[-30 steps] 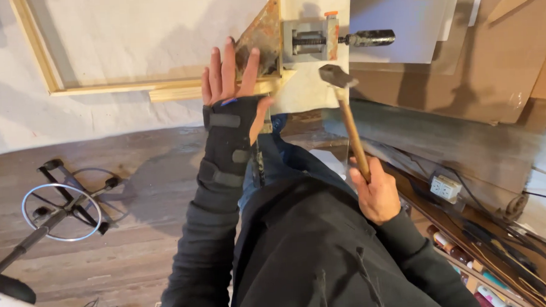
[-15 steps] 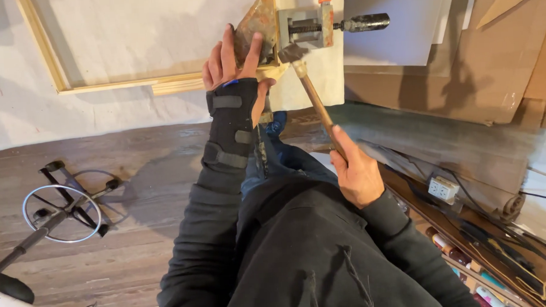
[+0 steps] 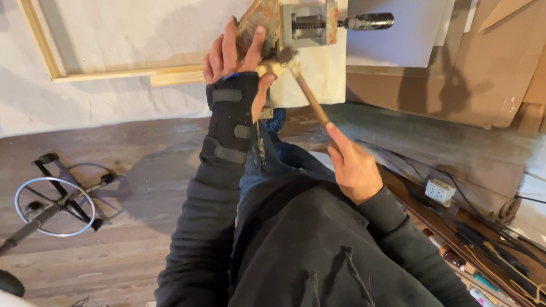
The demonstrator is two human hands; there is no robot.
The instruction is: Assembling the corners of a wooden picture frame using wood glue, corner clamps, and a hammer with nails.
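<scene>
My left hand (image 3: 230, 54), in a black wrist brace, presses flat on a rusty triangular corner plate (image 3: 261, 16) at the corner of a pale wooden frame (image 3: 128, 74). A hammer (image 3: 307, 93) with a wooden handle is gripped in my right hand (image 3: 353, 165); its head rests against the frame corner just right of my left thumb. A grey metal corner clamp (image 3: 307, 23) with a black handle (image 3: 371, 21) grips the frame beside a white board (image 3: 318, 71).
Brown cardboard sheets (image 3: 466, 71) lean at the right. A white power socket block (image 3: 439, 190) and cables lie lower right with assorted tools (image 3: 505, 272). A metal ring stand (image 3: 54, 203) lies on the wooden floor (image 3: 106, 259) at left.
The hammer swung from a raised position down and left onto the frame corner. My right hand followed it forward. My left hand stayed on the corner plate.
</scene>
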